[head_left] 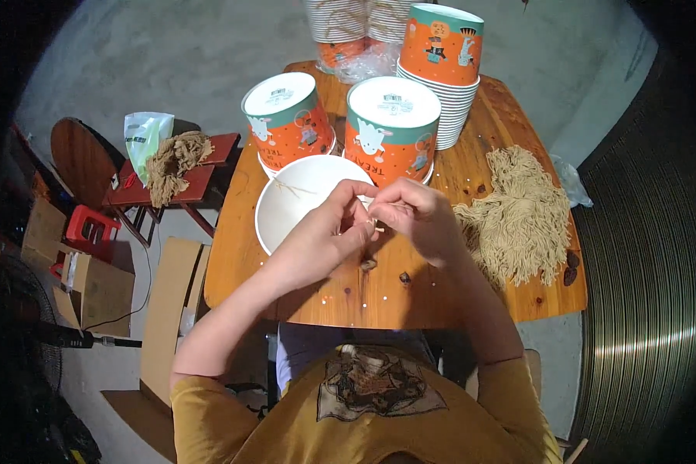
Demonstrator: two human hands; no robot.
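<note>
My left hand [329,232] and my right hand [421,220] meet over the near middle of the table, fingertips pinched together. Between them a small end of pale cord [377,225] sticks out; the rest is hidden by my fingers. Just behind my left hand, a paper bucket [278,209] shows its white inside, with a thin tan strand [295,189] at its far side. To the right of my right hand lies a large bundle of tan cords [522,220]. Two small dark pieces [369,264] lie on the wood below my hands.
Upside-down orange and green paper buckets [394,127] stand behind my hands, with a tall stack [452,112] at the back right. Clear plastic wrap [367,63] lies at the table's [332,305] far end. A red bench [174,193] at left holds more cords [174,166].
</note>
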